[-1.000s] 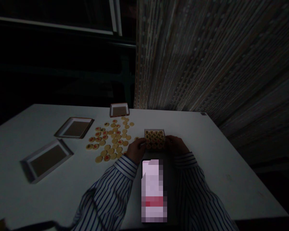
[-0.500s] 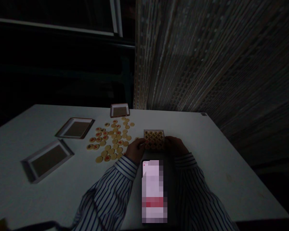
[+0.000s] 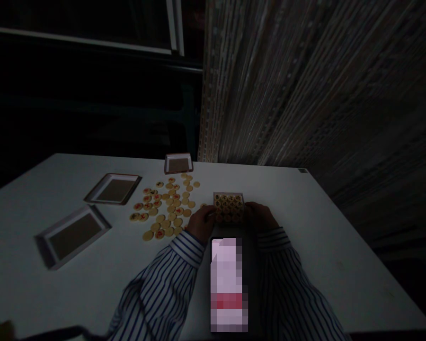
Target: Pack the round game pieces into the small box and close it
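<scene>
A small box point(image 3: 228, 193) filled with rows of round Chinese chess pieces point(image 3: 229, 203) rests on the white table in front of me. My left hand point(image 3: 201, 222) is closed at its left side, thumb and fingers pinched at the edge. On the opposite side, my right hand point(image 3: 261, 216) grips the right edge with curled fingers. Dim light hides the fingertips partly. Loose Chinese chess pieces point(image 3: 171, 209) are spread to the left of my left hand, some with red or black characters up, many with plain faces.
Three shallow trays or lids stand to the left: a pale one point(image 3: 73, 237), a brown-rimmed one point(image 3: 114, 188) and a smaller one point(image 3: 178, 163) at the far edge. A lit phone point(image 3: 227, 284) lies between my forearms. Beyond the white table point(image 3: 305, 246) hangs a strand curtain point(image 3: 262, 94).
The whole view has shifted slightly. Both hands stay at the sides of the box, and the loose pieces and trays keep their places.
</scene>
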A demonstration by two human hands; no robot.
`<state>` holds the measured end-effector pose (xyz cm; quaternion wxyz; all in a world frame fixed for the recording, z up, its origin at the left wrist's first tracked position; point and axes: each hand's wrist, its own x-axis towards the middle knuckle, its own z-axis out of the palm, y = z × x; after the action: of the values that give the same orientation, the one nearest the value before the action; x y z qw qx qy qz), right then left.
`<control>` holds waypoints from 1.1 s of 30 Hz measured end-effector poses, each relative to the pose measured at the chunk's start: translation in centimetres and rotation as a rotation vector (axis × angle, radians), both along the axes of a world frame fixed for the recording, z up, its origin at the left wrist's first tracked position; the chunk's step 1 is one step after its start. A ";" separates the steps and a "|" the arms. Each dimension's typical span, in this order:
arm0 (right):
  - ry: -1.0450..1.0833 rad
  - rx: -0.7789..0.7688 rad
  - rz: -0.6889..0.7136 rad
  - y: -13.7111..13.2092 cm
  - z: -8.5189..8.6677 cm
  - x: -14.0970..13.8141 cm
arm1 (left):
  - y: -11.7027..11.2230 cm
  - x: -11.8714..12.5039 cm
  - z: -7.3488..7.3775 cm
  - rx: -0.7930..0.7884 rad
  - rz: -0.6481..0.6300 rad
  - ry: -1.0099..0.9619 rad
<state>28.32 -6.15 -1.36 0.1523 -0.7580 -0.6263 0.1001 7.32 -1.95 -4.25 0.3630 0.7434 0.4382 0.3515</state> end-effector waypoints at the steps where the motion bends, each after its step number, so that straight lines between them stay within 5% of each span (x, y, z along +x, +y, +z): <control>1: -0.007 0.000 -0.005 0.0 0.0 0.0 | 0.0 0.0 0.0 0.000 0.004 0.005; 14: -0.031 -0.028 0.001 0.2 -0.1 0.1 | 0.1 0.0 -0.5 0.014 -0.019 0.012; 21: -0.013 -0.020 -0.031 0.0 0.2 -0.1 | 0.1 0.3 -1.3 0.145 -0.011 0.021; 33: -0.074 0.130 -0.095 -0.1 0.7 -0.1 | -1.1 -2.4 4.5 0.207 0.240 -0.205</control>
<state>28.22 -6.27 -0.70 0.1825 -0.7785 -0.6000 0.0240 4.93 -3.00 0.22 0.2830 0.6794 0.4461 0.5093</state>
